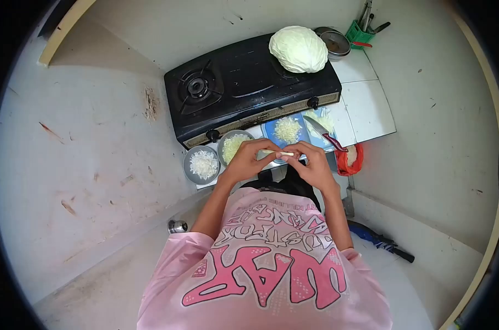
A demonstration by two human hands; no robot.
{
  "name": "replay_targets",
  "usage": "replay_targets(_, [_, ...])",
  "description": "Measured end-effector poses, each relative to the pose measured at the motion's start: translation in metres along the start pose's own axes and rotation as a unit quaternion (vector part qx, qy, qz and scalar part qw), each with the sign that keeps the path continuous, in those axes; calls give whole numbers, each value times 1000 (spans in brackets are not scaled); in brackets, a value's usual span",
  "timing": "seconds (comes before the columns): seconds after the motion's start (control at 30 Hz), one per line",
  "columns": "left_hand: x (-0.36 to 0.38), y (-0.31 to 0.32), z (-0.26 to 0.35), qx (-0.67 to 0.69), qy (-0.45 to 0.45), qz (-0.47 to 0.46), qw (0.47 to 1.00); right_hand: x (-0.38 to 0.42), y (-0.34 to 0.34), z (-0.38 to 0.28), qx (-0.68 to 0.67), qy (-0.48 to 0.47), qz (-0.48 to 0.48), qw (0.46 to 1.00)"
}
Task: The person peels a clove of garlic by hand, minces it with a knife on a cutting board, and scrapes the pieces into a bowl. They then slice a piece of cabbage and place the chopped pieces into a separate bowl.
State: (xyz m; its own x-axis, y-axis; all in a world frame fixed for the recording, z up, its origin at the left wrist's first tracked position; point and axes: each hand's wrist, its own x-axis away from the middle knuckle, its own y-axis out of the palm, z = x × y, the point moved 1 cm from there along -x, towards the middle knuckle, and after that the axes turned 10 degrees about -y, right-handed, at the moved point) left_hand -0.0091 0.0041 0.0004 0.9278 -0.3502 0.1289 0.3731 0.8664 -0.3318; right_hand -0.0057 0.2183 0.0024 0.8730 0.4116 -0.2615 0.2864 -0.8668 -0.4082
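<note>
My left hand [249, 159] and my right hand [314, 164] meet above the counter's front edge. Between them they pinch a thin pale strip [285, 154], which looks like a piece of cabbage; the fingers partly hide it. Just beyond lies a blue cutting board [268, 130] bearing a heap of chopped cabbage [288, 130]. A knife with a dark red handle [335, 143] rests at the board's right, by pale leaf pieces [322, 119]. Left of my hands stand a grey bowl [221, 149] of pale green shreds and another bowl [186, 171] of white chopped bits.
A black two-burner stove [244, 71] fills the back, with a large cabbage [299, 49] on its right side. Behind it are metal pans [337, 44] and a green basket [361, 34] of utensils. An open red bag [350, 160] sits at the right. Walls close in on both sides.
</note>
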Motion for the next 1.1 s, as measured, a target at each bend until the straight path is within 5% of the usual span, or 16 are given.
replay_targets(0.47, [10, -12, -20, 30, -19, -34, 999, 10, 18, 10, -43, 69, -73, 994])
replay_targets(0.77, [20, -19, -22, -10, -75, -35, 997, 4, 22, -5, 2, -1, -21, 1000])
replay_targets(1.1, [21, -19, -19, 1, 24, 31, 999, 1, 23, -9, 3, 14, -30, 999])
